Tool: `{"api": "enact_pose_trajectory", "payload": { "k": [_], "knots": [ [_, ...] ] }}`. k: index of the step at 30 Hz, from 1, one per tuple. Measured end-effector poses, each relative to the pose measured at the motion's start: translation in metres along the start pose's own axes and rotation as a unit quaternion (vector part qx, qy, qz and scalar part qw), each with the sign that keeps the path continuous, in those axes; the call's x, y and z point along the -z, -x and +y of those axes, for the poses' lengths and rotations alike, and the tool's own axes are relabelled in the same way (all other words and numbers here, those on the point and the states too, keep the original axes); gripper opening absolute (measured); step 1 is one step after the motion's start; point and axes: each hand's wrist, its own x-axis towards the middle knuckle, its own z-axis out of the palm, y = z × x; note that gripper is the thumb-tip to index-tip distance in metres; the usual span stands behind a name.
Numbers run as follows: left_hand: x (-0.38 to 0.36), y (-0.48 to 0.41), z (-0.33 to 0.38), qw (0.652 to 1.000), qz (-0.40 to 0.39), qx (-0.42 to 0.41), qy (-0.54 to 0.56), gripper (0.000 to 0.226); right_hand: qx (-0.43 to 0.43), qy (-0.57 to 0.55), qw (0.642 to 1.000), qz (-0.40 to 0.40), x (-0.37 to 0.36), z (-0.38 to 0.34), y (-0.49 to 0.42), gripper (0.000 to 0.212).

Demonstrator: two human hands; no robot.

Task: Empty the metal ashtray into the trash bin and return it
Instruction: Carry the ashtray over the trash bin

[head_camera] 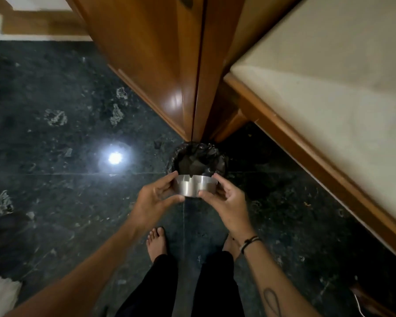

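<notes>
Spreading under everything, the dark marble floor [55, 133] carries a wooden cabinet [151, 53] at 12 o'clock. Below it sits the black-lined trash bin [196, 160]. Just at the bin's 6 o'clock, the left hand [154, 197] and right hand [228, 199] together clasp the metal ashtray [193, 185], tilted.

The ashtray [196, 186] is plain silver-grey metal with a brushed sheen. The bin [197, 160] beyond it is lined with a glossy black bag, its inside too dark to read. The floor [55, 133] is dark green-black stone, mottled with pale grey flecks and one white glare spot. The cabinet [151, 53] is warm orange-brown polished wood. The mattress [329, 76] looks cream, edged by a brown wooden frame. The trousers [183, 287] are black; a black cord band [249, 242] circles one wrist.
</notes>
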Motion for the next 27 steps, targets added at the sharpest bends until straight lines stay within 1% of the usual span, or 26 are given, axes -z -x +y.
{"api": "enact_pose_trajectory", "payload": {
  "k": [2,5,6,7,9,11,13,15,17,19,21,22,23,24,26,27],
  "knots": [
    [-0.007,-0.036,-0.024,1.0,0.007,0.006,-0.011,0.059,-0.023,0.019,1.0,-0.003,-0.006,0.017,-0.04,0.07],
    [-0.017,-0.092,-0.049,0.999,0.041,0.009,-0.034,0.02,-0.051,0.035,0.998,-0.02,-0.014,0.04,-0.098,0.038],
    [-0.018,-0.109,-0.052,0.998,0.058,0.016,-0.03,0.009,-0.054,0.043,0.997,-0.031,-0.015,0.042,-0.114,0.032],
    [-0.019,-0.126,-0.061,0.996,0.078,0.027,-0.025,0.007,-0.058,0.055,0.996,-0.034,-0.018,0.05,-0.129,0.029],
    [-0.023,-0.151,-0.067,0.992,0.109,0.057,0.006,0.019,-0.064,0.09,0.994,-0.024,-0.022,0.056,-0.15,0.029],
    [-0.03,-0.171,-0.078,0.985,0.123,0.106,0.057,0.028,-0.071,0.115,0.991,-0.008,-0.026,0.066,-0.168,0.039],
    [-0.039,-0.181,-0.078,0.975,0.133,0.144,0.108,0.03,-0.077,0.124,0.989,0.012,-0.026,0.07,-0.176,0.045],
    [-0.047,-0.188,-0.079,0.966,0.15,0.163,0.13,0.031,-0.074,0.139,0.987,0.026,-0.024,0.074,-0.18,0.047],
    [-0.055,-0.192,-0.08,0.961,0.153,0.175,0.152,0.033,-0.052,0.165,0.984,0.032,-0.021,0.078,-0.18,0.046],
    [-0.059,-0.194,-0.081,0.949,0.15,0.195,0.195,0.036,-0.016,0.221,0.975,0.029,-0.019,0.082,-0.176,0.047],
    [-0.061,-0.196,-0.078,0.937,0.15,0.214,0.233,0.038,0.024,0.306,0.952,0.003,-0.016,0.082,-0.169,0.062],
    [-0.061,-0.195,-0.077,0.932,0.146,0.219,0.249,0.039,0.056,0.352,0.934,-0.009,-0.015,0.085,-0.164,0.071],
    [-0.061,-0.196,-0.077,0.927,0.14,0.222,0.268,0.041,0.106,0.401,0.91,-0.01,-0.014,0.086,-0.158,0.078],
    [-0.06,-0.196,-0.077,0.923,0.132,0.224,0.284,0.042,0.176,0.452,0.874,0.002,-0.012,0.086,-0.15,0.082],
    [-0.059,-0.195,-0.077,0.918,0.115,0.224,0.306,0.036,0.308,0.534,0.787,0.033,-0.012,0.083,-0.137,0.087],
    [-0.058,-0.195,-0.077,0.917,0.107,0.228,0.311,0.034,0.345,0.549,0.76,0.039,-0.014,0.083,-0.133,0.09]
  ]
}}
